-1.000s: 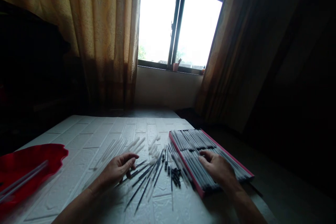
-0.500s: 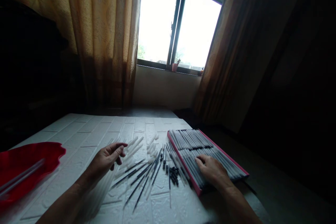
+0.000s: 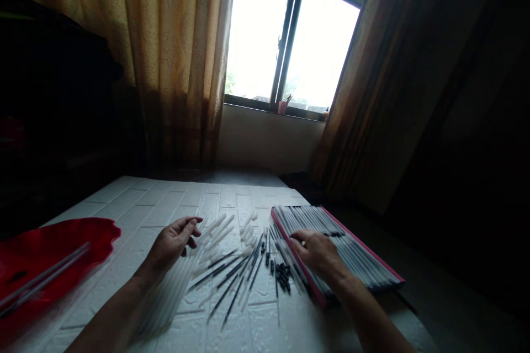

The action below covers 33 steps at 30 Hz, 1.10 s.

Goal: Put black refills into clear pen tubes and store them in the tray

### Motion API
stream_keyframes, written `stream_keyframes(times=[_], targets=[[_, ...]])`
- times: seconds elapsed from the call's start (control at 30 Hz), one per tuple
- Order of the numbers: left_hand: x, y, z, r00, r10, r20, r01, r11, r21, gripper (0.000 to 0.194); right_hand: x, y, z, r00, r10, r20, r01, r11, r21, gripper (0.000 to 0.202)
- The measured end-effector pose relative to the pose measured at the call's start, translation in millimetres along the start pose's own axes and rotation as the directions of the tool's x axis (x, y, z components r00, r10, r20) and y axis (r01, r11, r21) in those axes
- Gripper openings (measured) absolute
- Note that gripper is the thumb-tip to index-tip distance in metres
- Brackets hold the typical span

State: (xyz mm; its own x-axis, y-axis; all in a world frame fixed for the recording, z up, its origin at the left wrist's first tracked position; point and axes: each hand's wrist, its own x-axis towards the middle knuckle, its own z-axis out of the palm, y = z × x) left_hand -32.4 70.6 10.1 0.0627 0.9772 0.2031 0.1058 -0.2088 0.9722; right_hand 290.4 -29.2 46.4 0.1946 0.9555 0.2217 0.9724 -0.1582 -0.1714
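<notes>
My left hand (image 3: 178, 240) hovers over a row of clear plastic pen tubes (image 3: 168, 289), its fingers loosely curled but apart, nothing visible in them. My right hand (image 3: 317, 253) reaches over the left rim of a pink-edged box (image 3: 323, 299) with fingers half bent and no object showing in them. Two rows of clear pens with dark ends (image 3: 364, 259) fill the box. Between my hands lie dark ink refills (image 3: 226, 300) fanned out, a small heap of black pen parts (image 3: 284, 276) and whitish small pieces (image 3: 248, 234).
On the left sits a red wavy-edged tray (image 3: 97, 231) with clear tubes (image 3: 53, 276) in it. The table (image 3: 153, 204) has a white brick-patterned cover. Behind it are a window (image 3: 265, 27), curtains (image 3: 178, 55) and a pink cup (image 3: 282, 107) on the sill.
My right hand has moved left, from above the pens in the box to its left rim. The left hand stays nearly in place. The whole view has shifted slightly.
</notes>
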Motion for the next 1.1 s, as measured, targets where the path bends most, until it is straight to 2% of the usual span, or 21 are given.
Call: stream_keyframes(times=[0.13, 0.3, 0.47, 0.57, 0.63, 0.73, 0.83, 0.93, 1.1], targets=[[3, -1, -2.6, 1.0, 0.006, -0.026, -0.006, 1.0, 0.021, 0.052, 8, -36, 12, 0.978, -0.2, 0.064, 0.201, 0.98, -0.008, 0.024], [2, 2, -2.8, 0.999, 0.019, -0.029, -0.017, 0.998, 0.063, 0.053, 7, -67, 29, 0.899, -0.402, 0.172, 0.408, 0.913, 0.003, 0.022], [0, 1, -1.7, 0.998, 0.054, 0.011, -0.055, 0.984, 0.17, 0.05, 5, -79, 32, 0.824, -0.512, 0.243, 0.526, 0.85, 0.008, 0.025], [-1, -1, -2.7, 0.996, 0.086, 0.037, -0.093, 0.951, 0.294, 0.049, 7, -85, 29, 0.791, -0.547, 0.275, 0.568, 0.823, 0.006, 0.027], [-3, -1, -2.8, 0.992, 0.106, 0.069, -0.125, 0.907, 0.401, 0.041, 9, -89, 28, 0.777, -0.562, 0.284, 0.585, 0.811, 0.004, 0.028], [-10, 0, 0.5, 0.979, 0.146, 0.141, -0.201, 0.809, 0.553, 0.024, 13, -93, 29, 0.781, -0.562, 0.273, 0.586, 0.81, -0.007, 0.028], [-18, 0, 6.3, 0.953, 0.189, 0.235, -0.299, 0.705, 0.644, 0.013, 20, -91, 32, 0.814, -0.525, 0.247, 0.549, 0.835, -0.033, 0.026], [-21, -2, 9.5, 0.933, 0.196, 0.301, -0.355, 0.618, 0.701, 0.011, 27, -84, 34, 0.848, -0.478, 0.228, 0.502, 0.863, -0.059, 0.024], [-18, -4, 7.3, 0.932, 0.196, 0.306, -0.363, 0.521, 0.772, 0.014, 35, -75, 36, 0.874, -0.44, 0.206, 0.462, 0.883, -0.076, 0.026]])
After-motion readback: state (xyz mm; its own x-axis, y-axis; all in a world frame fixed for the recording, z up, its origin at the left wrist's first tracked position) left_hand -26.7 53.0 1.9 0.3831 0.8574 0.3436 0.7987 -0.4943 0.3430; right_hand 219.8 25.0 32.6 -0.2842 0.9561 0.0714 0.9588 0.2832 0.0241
